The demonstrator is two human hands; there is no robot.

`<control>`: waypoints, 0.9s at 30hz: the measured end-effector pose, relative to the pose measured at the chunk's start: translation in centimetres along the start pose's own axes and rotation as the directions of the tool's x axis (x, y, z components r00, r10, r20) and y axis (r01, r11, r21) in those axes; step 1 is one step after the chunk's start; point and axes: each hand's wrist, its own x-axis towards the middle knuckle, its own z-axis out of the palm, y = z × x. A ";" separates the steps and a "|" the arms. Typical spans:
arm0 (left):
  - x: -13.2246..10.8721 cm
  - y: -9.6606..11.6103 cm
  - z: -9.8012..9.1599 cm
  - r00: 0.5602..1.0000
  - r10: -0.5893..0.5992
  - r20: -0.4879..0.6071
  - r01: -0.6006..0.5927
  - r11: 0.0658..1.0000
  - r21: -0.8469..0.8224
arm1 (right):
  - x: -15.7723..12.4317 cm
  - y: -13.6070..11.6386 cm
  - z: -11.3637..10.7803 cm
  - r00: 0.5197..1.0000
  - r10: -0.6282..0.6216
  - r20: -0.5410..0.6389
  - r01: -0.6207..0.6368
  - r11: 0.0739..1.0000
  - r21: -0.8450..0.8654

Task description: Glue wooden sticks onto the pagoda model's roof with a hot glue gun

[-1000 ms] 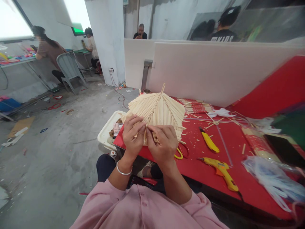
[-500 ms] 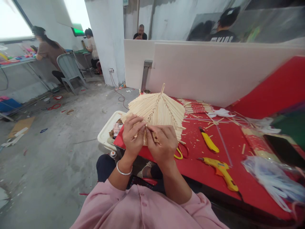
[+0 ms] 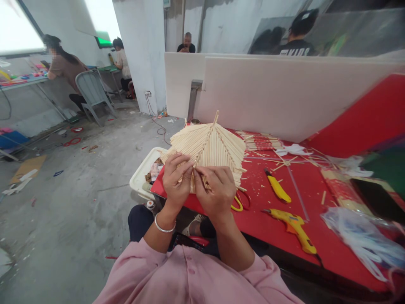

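Observation:
A roof-shaped model of thin wooden sticks [image 3: 209, 145] stands at the near left corner of the red table [image 3: 259, 217]. At its near edge, my left hand [image 3: 177, 177] and my right hand [image 3: 217, 185] meet, thumbs and forefingers pinched close together. Whatever lies between the fingertips is too small to make out; it may be part of a stick. To the right of my right hand are scissors [image 3: 238, 204] with yellow and red handles, partly covered. Further right lie a yellow utility knife [image 3: 278, 186] and a yellow glue gun [image 3: 294, 228].
Bundles of sticks [image 3: 261, 141], a clear plastic bag [image 3: 357, 236] and a dark phone [image 3: 378, 196] lie on the table. A white bin [image 3: 139, 177] stands at its left. Pale boards [image 3: 268, 97] rise behind. Other people sit beyond, one near a grey chair [image 3: 93, 95].

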 end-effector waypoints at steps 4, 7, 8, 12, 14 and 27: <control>-0.1 -0.1 0.0 1.000 -0.008 0.001 0.008 1.000 -0.005 | -0.1 0.1 0.0 1.000 0.002 -0.001 -0.002 1.000 0.004; -0.1 -0.1 0.0 1.000 -0.010 0.003 0.010 1.000 -0.009 | -0.1 0.1 0.0 1.000 -0.004 -0.003 0.004 1.000 0.005; -0.1 -0.1 0.0 1.000 -0.009 0.001 0.009 1.000 -0.010 | 0.0 0.1 0.0 1.000 -0.003 -0.004 0.003 1.000 0.005; -0.1 0.0 0.0 1.000 -0.006 -0.005 0.006 1.000 -0.011 | 0.1 0.0 0.0 1.000 -0.002 0.001 0.002 1.000 0.003; 0.0 0.0 0.0 1.000 -0.003 -0.005 0.003 1.000 -0.011 | 0.1 0.0 0.0 1.000 -0.003 -0.002 0.003 1.000 0.000; 0.0 0.0 0.0 1.000 -0.008 -0.002 0.008 1.000 0.019 | 0.1 0.0 -0.1 1.000 -0.008 0.001 0.008 1.000 -0.001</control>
